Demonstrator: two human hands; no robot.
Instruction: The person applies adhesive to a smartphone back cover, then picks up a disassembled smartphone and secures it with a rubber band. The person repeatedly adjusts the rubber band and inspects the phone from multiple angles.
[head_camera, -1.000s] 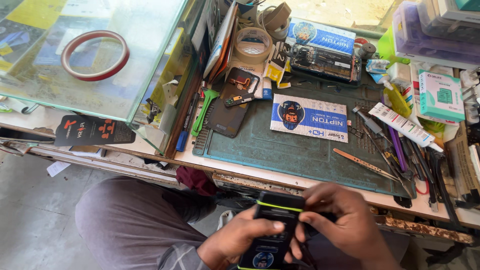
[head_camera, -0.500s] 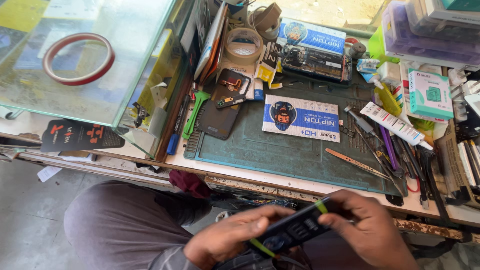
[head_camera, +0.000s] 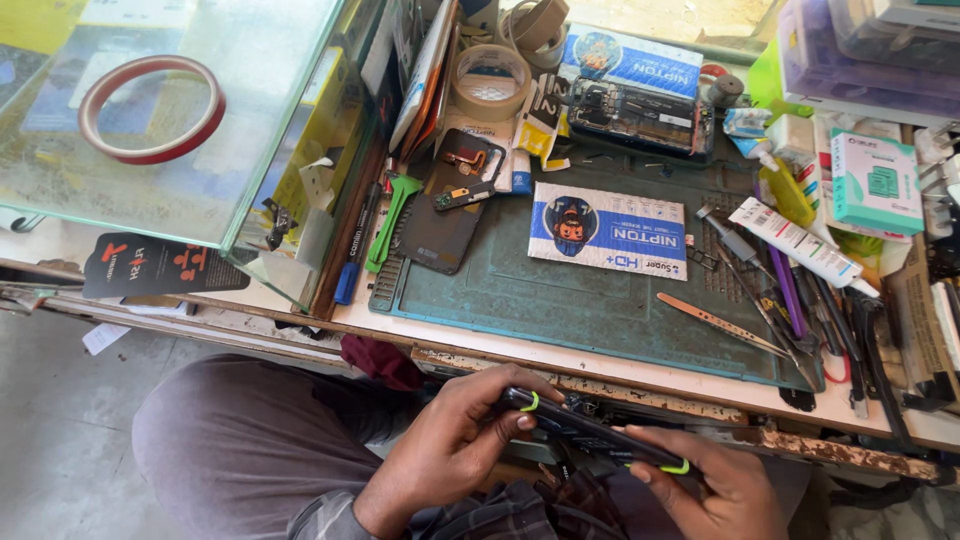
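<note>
Black with lime-green corners, the phone, face-up a second ago, now lies edge-on over the lap, left hand pinching one end and right hand gripping the other, suggesting edge inspection, beyond them the green work mat and tweezers.

Before you on the bench, flat blue-and-white packet on the green mat, a second blue packet behind it, teal-and-white box at your right, black card at your left.

One phone, two hands, two tape rolls
</note>
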